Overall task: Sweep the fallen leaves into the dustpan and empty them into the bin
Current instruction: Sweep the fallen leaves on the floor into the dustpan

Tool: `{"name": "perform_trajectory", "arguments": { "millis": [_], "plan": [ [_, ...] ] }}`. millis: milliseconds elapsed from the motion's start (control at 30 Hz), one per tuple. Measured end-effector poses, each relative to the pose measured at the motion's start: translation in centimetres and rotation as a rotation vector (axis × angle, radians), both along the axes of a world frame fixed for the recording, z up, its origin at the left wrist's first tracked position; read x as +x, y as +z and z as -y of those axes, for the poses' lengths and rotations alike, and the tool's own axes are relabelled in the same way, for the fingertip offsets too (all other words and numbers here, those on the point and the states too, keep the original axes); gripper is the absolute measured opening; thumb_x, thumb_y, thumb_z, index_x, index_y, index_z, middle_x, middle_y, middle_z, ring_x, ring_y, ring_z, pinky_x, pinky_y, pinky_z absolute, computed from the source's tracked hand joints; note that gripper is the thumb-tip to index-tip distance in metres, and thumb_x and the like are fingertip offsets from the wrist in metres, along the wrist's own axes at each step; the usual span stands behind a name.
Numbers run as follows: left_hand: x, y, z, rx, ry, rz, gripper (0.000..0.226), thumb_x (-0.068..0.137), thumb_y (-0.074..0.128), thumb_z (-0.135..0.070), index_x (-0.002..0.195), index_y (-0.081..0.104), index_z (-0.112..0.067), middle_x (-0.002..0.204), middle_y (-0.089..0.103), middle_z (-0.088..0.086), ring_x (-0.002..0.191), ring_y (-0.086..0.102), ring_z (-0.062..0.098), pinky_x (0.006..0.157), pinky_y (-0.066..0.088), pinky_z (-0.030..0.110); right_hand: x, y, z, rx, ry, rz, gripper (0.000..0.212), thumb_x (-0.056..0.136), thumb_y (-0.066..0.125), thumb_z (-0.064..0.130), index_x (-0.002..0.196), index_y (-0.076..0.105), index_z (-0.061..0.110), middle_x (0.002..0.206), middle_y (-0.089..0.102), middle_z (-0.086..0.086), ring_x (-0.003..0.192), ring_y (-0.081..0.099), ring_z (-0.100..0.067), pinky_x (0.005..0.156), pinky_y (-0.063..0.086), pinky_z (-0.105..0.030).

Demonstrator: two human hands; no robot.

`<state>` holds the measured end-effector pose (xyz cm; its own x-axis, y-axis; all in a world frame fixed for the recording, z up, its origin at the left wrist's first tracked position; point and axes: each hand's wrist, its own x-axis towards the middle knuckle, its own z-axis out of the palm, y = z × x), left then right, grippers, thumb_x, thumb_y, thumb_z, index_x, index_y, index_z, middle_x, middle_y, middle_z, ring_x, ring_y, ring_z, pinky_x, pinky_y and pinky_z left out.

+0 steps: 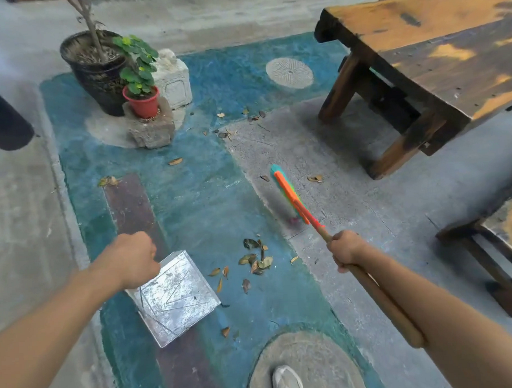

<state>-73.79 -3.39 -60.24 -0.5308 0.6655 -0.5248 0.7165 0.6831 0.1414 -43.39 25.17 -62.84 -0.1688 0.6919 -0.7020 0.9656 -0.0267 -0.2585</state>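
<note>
A square metal dustpan (177,297) rests on the blue painted floor. My left hand (131,261) is closed above its back corner, presumably on its handle, which the fist hides. My right hand (346,250) grips the wooden handle of a broom (290,192), whose orange and green head is out over the grey concrete ahead. A small pile of dry leaves (256,261) lies just right of the dustpan's mouth. More leaves (175,161) are scattered farther off, some near the wooden table. A dark bin (2,120) stands at the left edge.
A heavy wooden table (436,57) fills the upper right, and a bench (497,242) stands at the right edge. Potted plants (140,81) and stone blocks (153,130) cluster at the upper left. My white shoe (286,381) stands on a round cover at the bottom.
</note>
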Motion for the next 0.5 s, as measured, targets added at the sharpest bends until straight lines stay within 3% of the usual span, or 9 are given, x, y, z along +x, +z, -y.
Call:
{"name": "perform_trajectory", "arguments": {
  "millis": [100, 233, 400, 500],
  "plan": [
    [0.2, -1.1, 1.3, -0.038, 0.009, -0.079, 0.028, 0.066, 0.054, -0.01, 0.047, 0.034, -0.007, 0.047, 0.035, 0.003, 0.057, 0.036, 0.028, 0.054, 0.034, 0.028, -0.7, -2.0, -2.4, 0.056, 0.078, 0.073, 0.022, 0.088, 0.039, 0.009, 0.102, 0.054, 0.002, 0.076, 0.07, -0.013, 0.047, 0.067, -0.024, 0.059, 0.058, -0.031],
    [0.4, -4.1, 1.3, -0.06, 0.058, -0.142, 0.029, 0.065, 0.054, -0.015, 0.052, 0.029, -0.006, 0.051, 0.03, 0.004, 0.053, 0.027, 0.024, 0.053, 0.032, 0.028, -0.3, -5.0, -6.9, 0.099, 0.221, 0.195, 0.019, 0.089, 0.041, 0.008, 0.106, 0.049, 0.005, 0.072, 0.061, -0.009, 0.048, 0.061, -0.021, 0.043, 0.048, -0.026],
    [0.6, -6.5, -0.6, -0.126, 0.169, -0.15, 0.028, 0.058, 0.052, -0.021, 0.051, 0.029, -0.006, 0.047, 0.031, 0.004, 0.05, 0.033, 0.022, 0.049, 0.032, 0.028, 1.3, -5.5, -9.0, 0.031, 0.602, 0.364, 0.021, 0.093, 0.042, 0.011, 0.112, 0.049, 0.008, 0.076, 0.054, -0.005, 0.1, 0.068, -0.028, 0.073, 0.055, -0.035],
    [1.4, -6.4, -2.7, -0.204, 0.199, -0.171, 0.034, 0.067, 0.058, -0.03, 0.053, 0.038, -0.006, 0.05, 0.042, 0.003, 0.055, 0.044, 0.021, 0.05, 0.036, 0.025, 3.4, -4.2, -8.4, -0.036, 0.664, 0.343, 0.036, 0.09, 0.04, 0.009, 0.125, 0.047, 0.005, 0.067, 0.041, -0.002, 0.092, 0.067, -0.031, 0.071, 0.055, -0.034]
  ]
}}
